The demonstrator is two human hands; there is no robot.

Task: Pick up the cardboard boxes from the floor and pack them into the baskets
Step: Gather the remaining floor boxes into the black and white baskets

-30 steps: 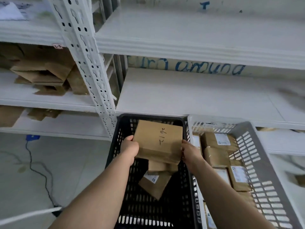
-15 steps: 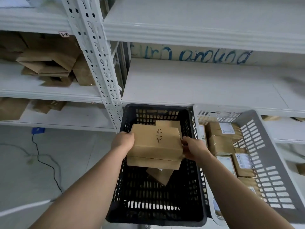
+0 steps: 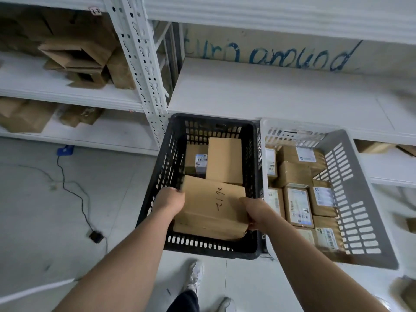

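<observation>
Both hands are holding one cardboard box (image 3: 211, 208) inside the black basket (image 3: 157, 181), over its near half. The left hand (image 3: 170, 202) is pressing on the box's left end and the right hand (image 3: 256, 213) is clamping its right end, so the box is lying directly between them with its long axis running from hand to hand. Neither hand is nearer; the load is being shared equally. The fingers of each hand are curling closed around the box edges; most are hidden behind or under the cardboard, so their exact spread cannot be told. Just beyond the fingers, two smaller boxes (image 3: 224, 159) are sitting against the far wall. The held box is probably being lowered to rest in front of them. To the right, the grey basket (image 3: 351, 194) is standing beside the black one, packed with labelled boxes.
</observation>
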